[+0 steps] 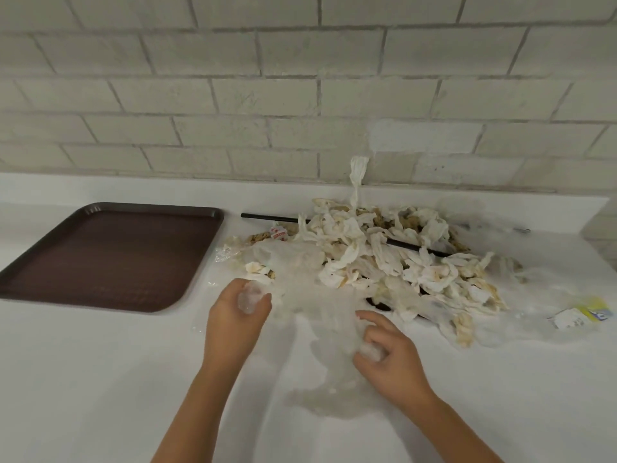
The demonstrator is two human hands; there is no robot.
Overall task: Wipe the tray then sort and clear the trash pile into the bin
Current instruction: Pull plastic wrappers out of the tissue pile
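on the white bench (100,379), the brown tray (110,255) sits bare at the left with nothing on it, so the wiping looks done, though i can't judge how clean its surface really is. the sorting seems barely begun: the trash pile (384,259) of stained crumpled napkins, with a black straw (267,217) poking out and a small packet (279,233) at its edge, lies heaped to the right of the tray, and no bin is in sight. both forearms reach in from below. the left hand (235,324) has its fingers curled around a clear crumpled bit of plastic wrap (320,315), and the right hand (389,350) pinches another bunch of the same filmy sheet, stretched between them just in front of the heap.
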